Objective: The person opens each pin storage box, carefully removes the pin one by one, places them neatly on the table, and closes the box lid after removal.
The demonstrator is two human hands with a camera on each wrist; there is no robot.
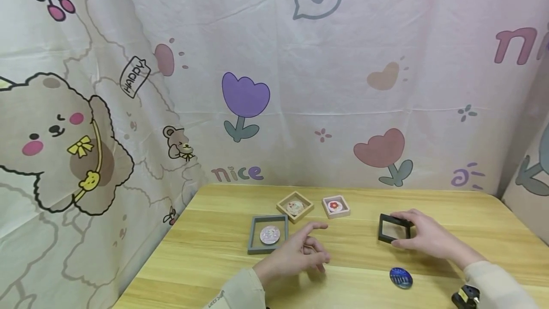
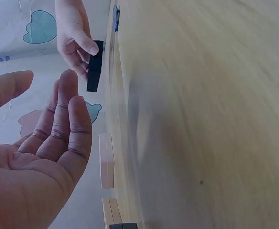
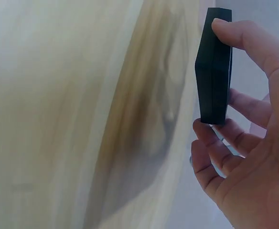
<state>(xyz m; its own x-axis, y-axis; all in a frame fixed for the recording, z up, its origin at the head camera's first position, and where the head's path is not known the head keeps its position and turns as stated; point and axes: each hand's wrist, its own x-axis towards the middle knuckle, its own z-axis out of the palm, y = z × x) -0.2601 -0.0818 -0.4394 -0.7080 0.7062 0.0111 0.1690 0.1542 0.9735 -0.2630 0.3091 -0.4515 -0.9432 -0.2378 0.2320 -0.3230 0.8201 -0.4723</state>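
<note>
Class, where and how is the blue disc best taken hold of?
Probably by opposite edges of its rim, pinched from above: the blue disc is thin and lies on the table, leaving little but its edge to grip.

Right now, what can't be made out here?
- Head: lower right corner of the gray frame, behind the left hand.
- Head: print on the blue badge, too small.
- Head: lettering on the left sleeve, too small.
- Right wrist: opening of the black frame, hidden by its sides.
</note>
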